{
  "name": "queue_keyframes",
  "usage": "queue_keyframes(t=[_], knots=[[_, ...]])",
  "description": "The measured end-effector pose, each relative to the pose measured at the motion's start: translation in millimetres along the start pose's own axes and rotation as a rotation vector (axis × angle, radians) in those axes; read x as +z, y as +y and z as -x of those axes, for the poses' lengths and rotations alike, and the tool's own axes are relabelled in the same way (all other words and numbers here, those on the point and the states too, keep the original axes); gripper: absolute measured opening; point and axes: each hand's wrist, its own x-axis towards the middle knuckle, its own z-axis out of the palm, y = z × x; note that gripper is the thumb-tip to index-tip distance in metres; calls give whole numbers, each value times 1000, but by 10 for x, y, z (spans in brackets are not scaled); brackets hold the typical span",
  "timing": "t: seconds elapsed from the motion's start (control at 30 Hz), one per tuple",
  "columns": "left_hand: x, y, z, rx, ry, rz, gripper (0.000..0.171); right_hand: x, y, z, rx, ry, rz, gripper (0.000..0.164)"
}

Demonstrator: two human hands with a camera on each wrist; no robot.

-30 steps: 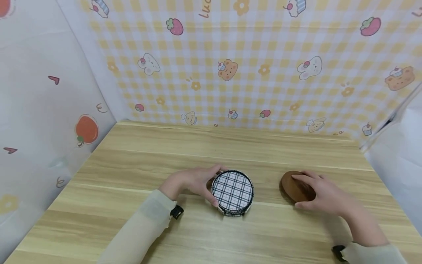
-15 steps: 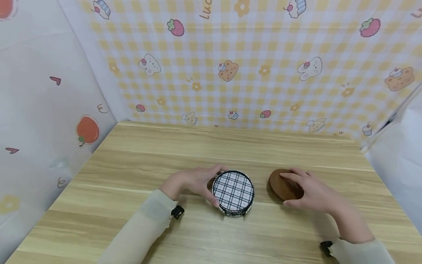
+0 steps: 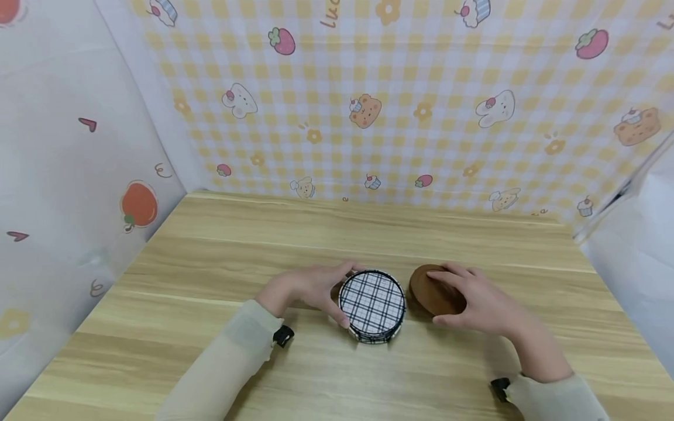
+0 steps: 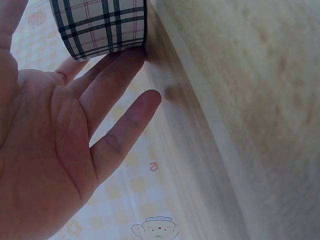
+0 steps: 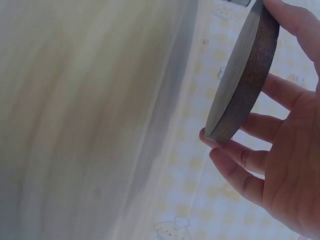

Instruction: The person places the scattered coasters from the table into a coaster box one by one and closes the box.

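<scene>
A round plaid box (image 3: pixel 372 301) in white and black stands on the table near the middle of the head view. My left hand (image 3: pixel 316 289) holds it from the left, thumb at its near side and fingers at its far side. In the left wrist view, fingertips press the box's plaid side wall (image 4: pixel 102 27). To the right, my right hand (image 3: pixel 481 301) grips a brown wooden disc (image 3: pixel 432 292) by its edge, close beside the box. Seen from the right wrist, the disc (image 5: pixel 247 82) is thick, tilted and raised off the tabletop, its flat underside paler.
The wood-grain table (image 3: pixel 237 234) reaches back to a yellow checked cloth backdrop (image 3: pixel 395 76) with cartoon prints. A white printed sheet (image 3: pixel 63 175) hangs along the left side, and another white sheet (image 3: pixel 642 222) on the right.
My right hand has carried the wooden disc leftward, from well apart to right beside the plaid box. The left hand and the box have stayed in place.
</scene>
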Motion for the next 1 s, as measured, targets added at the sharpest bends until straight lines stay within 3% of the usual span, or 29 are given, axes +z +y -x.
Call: queue_keyframes(t=[0.8, 1.0], knots=[[-26, 10, -12, -14, -5, -8, 105, 47, -362, -209, -100, 2, 68, 80], [-25, 9, -13, -4, -17, -8, 107, 88, -506, -284, -159, 6, 62, 82]])
